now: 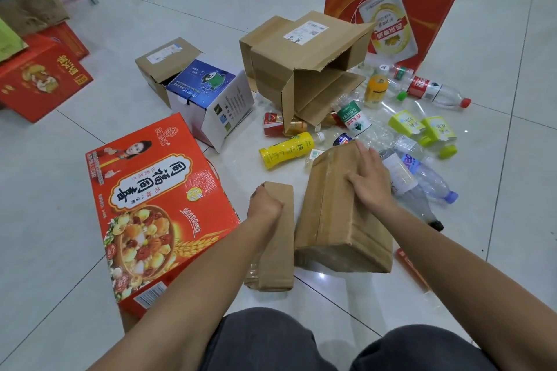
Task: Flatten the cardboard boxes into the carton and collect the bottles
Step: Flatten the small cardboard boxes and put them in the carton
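A taped brown cardboard box (334,220) lies on the tiled floor in front of my knees. My right hand (369,178) presses flat on its top with fingers spread. My left hand (265,205) grips the side flap (278,250) of that box, fingers curled over its far edge. Several plastic bottles lie beyond and to the right, among them a yellow bottle (286,149), a green-and-white bottle (352,119) and a clear red-capped bottle (437,92). A large open brown box (301,63) stands tilted behind them.
A red gift carton (150,205) lies flat at my left. A blue-and-white box (211,99) and a small brown box (165,65) sit further back. A red beer carton (391,9) stands at the far right; more red cartons (42,78) at the far left.
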### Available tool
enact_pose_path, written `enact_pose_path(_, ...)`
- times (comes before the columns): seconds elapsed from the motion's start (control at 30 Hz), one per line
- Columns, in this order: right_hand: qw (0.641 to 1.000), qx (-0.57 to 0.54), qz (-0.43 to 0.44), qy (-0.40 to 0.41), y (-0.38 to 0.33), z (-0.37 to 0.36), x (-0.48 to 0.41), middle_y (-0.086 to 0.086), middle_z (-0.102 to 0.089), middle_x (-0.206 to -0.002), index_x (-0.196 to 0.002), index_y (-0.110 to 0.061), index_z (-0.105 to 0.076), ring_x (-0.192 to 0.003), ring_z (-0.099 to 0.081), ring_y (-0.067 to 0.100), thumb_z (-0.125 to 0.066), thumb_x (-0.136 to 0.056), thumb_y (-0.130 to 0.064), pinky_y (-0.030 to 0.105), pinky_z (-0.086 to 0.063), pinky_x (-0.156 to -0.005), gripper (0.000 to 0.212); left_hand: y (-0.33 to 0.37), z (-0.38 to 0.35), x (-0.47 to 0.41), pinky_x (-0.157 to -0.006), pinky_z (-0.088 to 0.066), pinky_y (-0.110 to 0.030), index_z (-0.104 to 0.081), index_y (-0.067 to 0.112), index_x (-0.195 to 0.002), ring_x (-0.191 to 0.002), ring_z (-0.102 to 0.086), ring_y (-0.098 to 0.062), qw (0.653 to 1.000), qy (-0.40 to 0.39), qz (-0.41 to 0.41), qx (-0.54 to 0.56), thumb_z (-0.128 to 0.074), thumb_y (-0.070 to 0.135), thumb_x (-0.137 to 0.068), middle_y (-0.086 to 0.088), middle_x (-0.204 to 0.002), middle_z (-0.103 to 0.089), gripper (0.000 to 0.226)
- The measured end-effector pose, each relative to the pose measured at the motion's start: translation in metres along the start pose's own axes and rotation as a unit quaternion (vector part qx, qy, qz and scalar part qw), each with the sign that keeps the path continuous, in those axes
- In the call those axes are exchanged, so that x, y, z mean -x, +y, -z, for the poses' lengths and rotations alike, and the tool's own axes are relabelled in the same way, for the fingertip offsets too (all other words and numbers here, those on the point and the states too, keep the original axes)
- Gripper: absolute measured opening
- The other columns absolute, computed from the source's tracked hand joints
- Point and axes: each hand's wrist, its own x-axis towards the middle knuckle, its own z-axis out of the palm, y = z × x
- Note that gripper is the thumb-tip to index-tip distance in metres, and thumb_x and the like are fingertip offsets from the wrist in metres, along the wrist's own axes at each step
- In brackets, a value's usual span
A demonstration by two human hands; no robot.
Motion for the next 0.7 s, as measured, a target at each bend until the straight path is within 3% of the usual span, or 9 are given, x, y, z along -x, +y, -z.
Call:
enact_pose_path(0.1, 0.999, -0.026, -0.001, 0.021, 0.0, 0.0, -0.013, 0.006, -0.018, -0.159, -0.151, -0.026, -0.018, -0.147, -0.014, 0.021, -0.046, -0.093, -0.013, 0.041, -0.016, -0.119, 0.066, 0.001, -0.002, -0.001, -0.107, -0.037, -0.035, -0.023, 0.005, -0.147, -0.134, -0.041, -0.032, 1.0, 0.013, 0.025, -0.008, -0.056, 0.018, -0.092, -0.017, -0.147, -0.037, 0.065)
enact_pose_path(0.23, 0.993, -0.066, -0.094, -0.031, 0.011, 0.007, -0.021, 0.007, -0.016, -0.157, -0.152, -0.032, -0.011, -0.143, -0.022, 0.03, -0.053, -0.084, -0.024, 0.051, -0.03, -0.111, 0.08, 0.001, -0.004, 0.001, -0.105, -0.038, -0.033, -0.029, 0.003, -0.144, -0.132, -0.044, -0.032, 0.999, 0.004, 0.029, -0.039, -0.056, 0.013, -0.091, -0.017, -0.145, -0.041, 0.06)
enact_pose_path(0.3, 0.979, -0.101, -0.153, -0.087, 0.02, 0.01, -0.018, 0.004, -0.021, -0.153, -0.15, -0.039, -0.01, -0.136, -0.032, 0.035, -0.063, -0.083, -0.021, 0.055, -0.047, -0.087, 0.088, 0.001, -0.007, 0.005, -0.102, -0.041, -0.034, -0.037, 0.004, -0.141, -0.128, -0.047, -0.033, 0.998, -0.025, 0.024, -0.061, -0.057, 0.011, -0.09, -0.018, -0.14, -0.046, 0.055)
enact_pose_path(0.33, 0.973, -0.098, -0.177, -0.107, 0.023, 0.011, -0.015, 0.001, -0.023, -0.152, -0.149, -0.04, -0.01, -0.132, -0.036, 0.037, -0.07, -0.081, -0.024, 0.052, -0.051, -0.073, 0.092, 0.0, -0.009, 0.007, -0.102, -0.041, -0.034, -0.038, 0.004, -0.14, -0.127, -0.048, -0.033, 0.996, -0.042, 0.022, -0.07, -0.058, 0.011, -0.089, -0.017, -0.139, -0.047, 0.056)
enact_pose_path(0.37, 0.971, -0.084, -0.192, -0.117, 0.025, 0.01, -0.014, 0.0, -0.024, -0.151, -0.148, -0.038, -0.011, -0.131, -0.038, 0.037, -0.076, -0.076, -0.03, 0.051, -0.052, -0.068, 0.097, 0.0, -0.012, 0.007, -0.102, -0.041, -0.034, -0.037, 0.004, -0.141, -0.127, -0.048, -0.032, 0.995, -0.06, 0.018, -0.074, -0.059, 0.012, -0.089, -0.016, -0.139, -0.047, 0.057)
enact_pose_path(0.43, 0.978, -0.016, -0.177, -0.112, 0.028, 0.003, -0.015, 0.004, -0.022, -0.153, -0.15, -0.024, -0.013, -0.136, -0.033, 0.032, -0.084, -0.066, -0.039, 0.053, -0.046, -0.094, 0.11, 0.001, -0.017, 0.009, -0.099, -0.042, -0.032, -0.034, 0.005, -0.143, -0.127, -0.047, -0.029, 0.993, -0.093, 0.007, -0.066, -0.06, 0.015, -0.088, -0.014, -0.141, -0.045, 0.062)
enact_pose_path(0.5, 0.98, 0.065, -0.139, -0.127, 0.03, -0.009, -0.016, 0.011, -0.013, -0.157, -0.151, -0.015, -0.005, -0.144, -0.019, 0.029, -0.085, -0.06, -0.046, 0.043, -0.025, -0.116, 0.126, 0.001, -0.022, 0.011, -0.095, -0.044, -0.029, -0.028, 0.008, -0.147, -0.129, -0.045, -0.027, 0.992, -0.114, 0.011, -0.061, -0.059, 0.017, -0.089, -0.012, -0.144, -0.041, 0.066)
enact_pose_path(0.6, 0.978, 0.101, -0.119, -0.141, 0.027, -0.017, -0.016, 0.01, -0.01, -0.159, -0.152, -0.017, 0.007, -0.146, -0.014, 0.03, -0.085, -0.06, -0.046, 0.04, -0.019, -0.119, 0.133, 0.001, -0.024, 0.012, -0.094, -0.045, -0.029, -0.024, 0.008, -0.149, -0.129, -0.044, -0.026, 0.991, -0.123, 0.025, -0.044, -0.055, 0.015, -0.093, -0.01, -0.142, -0.041, 0.065)
enact_pose_path(0.7, 0.984, 0.055, -0.125, -0.117, 0.033, -0.016, -0.02, 0.015, -0.022, -0.154, -0.151, -0.024, 0.001, -0.141, -0.027, 0.032, -0.087, -0.057, -0.045, 0.042, -0.027, -0.116, 0.131, 0.002, -0.021, 0.01, -0.103, -0.045, -0.034, -0.033, 0.007, -0.143, -0.127, -0.049, -0.029, 0.995, -0.1, 0.029, -0.012, -0.057, 0.011, -0.09, -0.01, -0.136, -0.048, 0.059)
